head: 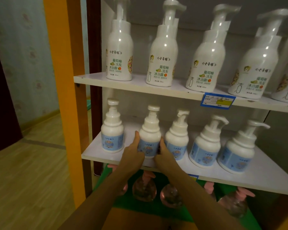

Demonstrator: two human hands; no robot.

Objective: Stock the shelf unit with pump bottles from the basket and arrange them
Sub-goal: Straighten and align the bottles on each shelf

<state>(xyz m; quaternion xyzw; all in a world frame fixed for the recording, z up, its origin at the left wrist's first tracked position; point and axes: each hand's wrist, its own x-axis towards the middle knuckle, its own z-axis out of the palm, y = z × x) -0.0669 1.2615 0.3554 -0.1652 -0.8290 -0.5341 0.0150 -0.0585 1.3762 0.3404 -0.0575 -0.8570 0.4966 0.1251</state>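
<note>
Both hands square up a blue-label pump bottle on the middle shelf.

Head view: the left hand (134,151) and right hand (163,155) clasp the second bottle (149,140) from either side, fingers (137,136) wrapped narrowly around its body as it stands upright on the middle shelf (96,152). Probably an arranging step; next, turn its pump to match. Neighbouring bottles (176,140) crowd close; pink-pump bottles (144,190) wait below.

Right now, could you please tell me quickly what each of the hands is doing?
Left hand: closed on the left side of the second blue-label bottle.
Right hand: closed on the same bottle's right side.
</note>
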